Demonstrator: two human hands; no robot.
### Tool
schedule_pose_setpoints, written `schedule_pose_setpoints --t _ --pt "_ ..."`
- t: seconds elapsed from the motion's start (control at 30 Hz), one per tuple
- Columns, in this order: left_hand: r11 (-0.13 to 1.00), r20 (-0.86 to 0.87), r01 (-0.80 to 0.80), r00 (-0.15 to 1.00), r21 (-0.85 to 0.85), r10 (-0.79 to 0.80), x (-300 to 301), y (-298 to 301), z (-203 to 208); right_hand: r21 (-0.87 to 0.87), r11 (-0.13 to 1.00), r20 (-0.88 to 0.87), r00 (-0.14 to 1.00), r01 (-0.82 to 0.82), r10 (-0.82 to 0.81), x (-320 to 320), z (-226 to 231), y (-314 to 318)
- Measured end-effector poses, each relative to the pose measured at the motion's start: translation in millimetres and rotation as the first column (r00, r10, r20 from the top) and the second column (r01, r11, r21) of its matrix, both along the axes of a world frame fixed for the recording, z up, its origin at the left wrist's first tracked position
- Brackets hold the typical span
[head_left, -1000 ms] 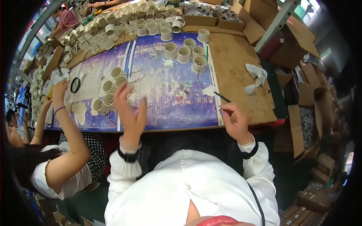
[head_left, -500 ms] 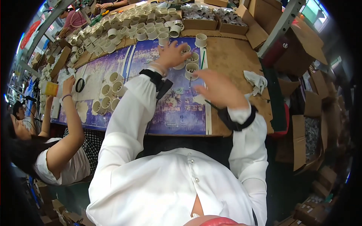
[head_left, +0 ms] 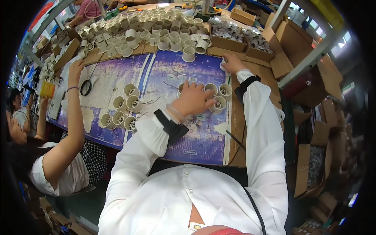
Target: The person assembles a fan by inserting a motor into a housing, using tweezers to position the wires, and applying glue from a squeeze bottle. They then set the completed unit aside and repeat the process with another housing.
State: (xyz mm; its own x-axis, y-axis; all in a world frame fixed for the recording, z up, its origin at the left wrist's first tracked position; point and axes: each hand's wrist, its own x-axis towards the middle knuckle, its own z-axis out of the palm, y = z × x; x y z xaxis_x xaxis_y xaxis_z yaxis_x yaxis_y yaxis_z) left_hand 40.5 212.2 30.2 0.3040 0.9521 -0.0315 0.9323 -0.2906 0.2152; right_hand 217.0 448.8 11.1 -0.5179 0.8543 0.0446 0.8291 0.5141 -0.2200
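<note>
My left hand (head_left: 193, 98) is over a small group of white plastic cups, fingers spread, and I cannot tell whether it touches them. Beside its fingertips stand a cup (head_left: 225, 90) on the right and another cup (head_left: 219, 104) nearer me; small parts lie inside. Part of the group is hidden under the hand. Farther off to the right, my right hand (head_left: 234, 64) is closed on a white cup (head_left: 223, 65), mostly covered by the fingers. A single white cup (head_left: 188, 55) stands upright between this hand and the large pile.
A big heap of white cups (head_left: 156, 29) fills the far side, beside cardboard boxes of bagged parts (head_left: 227, 43). Left of my left arm stand several filled cups (head_left: 132, 102) with wires. A co-worker's arm (head_left: 74, 98) reaches over the table's left end, near a black ring (head_left: 85, 87).
My right hand has moved away and to the right, onto the cup there. The left hand has come nearer over the group of cups. The view has shifted too.
</note>
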Motion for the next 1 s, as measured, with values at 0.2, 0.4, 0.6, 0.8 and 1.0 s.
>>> schedule_pose_setpoints --t 0.2,0.4,0.6,0.8,1.0 --pt "0.926 0.268 -0.071 0.963 0.370 -0.033 -30.0 -43.6 4.1 -0.379 0.832 -0.141 0.914 -0.405 0.380 -40.9 53.2 -34.3" --pt "0.963 0.433 -0.051 0.899 0.265 -0.071 -55.9 -104.4 22.3 0.208 0.846 0.201 0.868 -0.491 0.455 -73.1 45.1 7.7" --pt "0.996 0.540 -0.065 0.841 0.063 0.020 -78.1 -146.0 13.9 0.196 0.919 0.208 0.930 -0.343 0.303 -89.4 8.5 38.4" --pt "0.991 0.642 -0.135 0.757 -0.022 0.118 -82.9 -168.4 -4.4 -0.204 0.958 0.249 0.936 -0.199 0.248 -88.0 44.8 26.7" --pt "0.991 0.677 -0.133 0.727 -0.028 0.117 -85.8 -175.9 -29.1 -0.125 0.961 0.156 0.952 -0.245 0.263 -90.3 67.3 37.1"
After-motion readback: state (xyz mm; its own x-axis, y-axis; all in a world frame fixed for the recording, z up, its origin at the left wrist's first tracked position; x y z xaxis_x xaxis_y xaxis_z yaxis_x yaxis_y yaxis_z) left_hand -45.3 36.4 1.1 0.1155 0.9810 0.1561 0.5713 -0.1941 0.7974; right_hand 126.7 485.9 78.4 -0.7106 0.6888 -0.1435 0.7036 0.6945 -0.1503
